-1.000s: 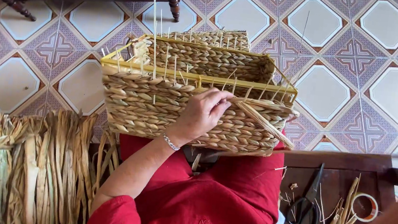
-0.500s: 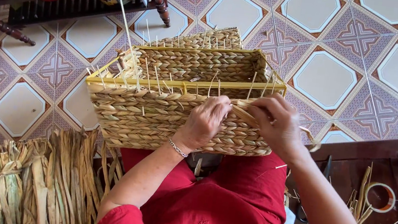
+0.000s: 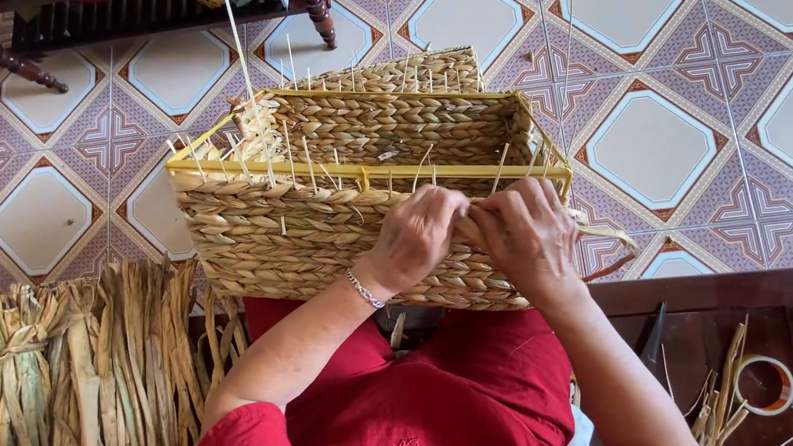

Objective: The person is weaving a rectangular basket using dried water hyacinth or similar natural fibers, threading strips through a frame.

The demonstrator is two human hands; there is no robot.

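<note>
Pinching a pale straw strand (image 3: pixel 606 241) at the woven basket (image 3: pixel 339 196) rim in mid-frame, my left hand (image 3: pixel 418 236) and right hand (image 3: pixel 528 234) curl nearly closed, touching.

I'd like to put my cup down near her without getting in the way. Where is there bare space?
The tiled floor beyond and right of the woven basket is bare. It is crowded elsewhere: dried reed bundles fill the lower left, and the dark wooden table holds a tape roll and loose strands. Both hands work the basket's near rim.
</note>
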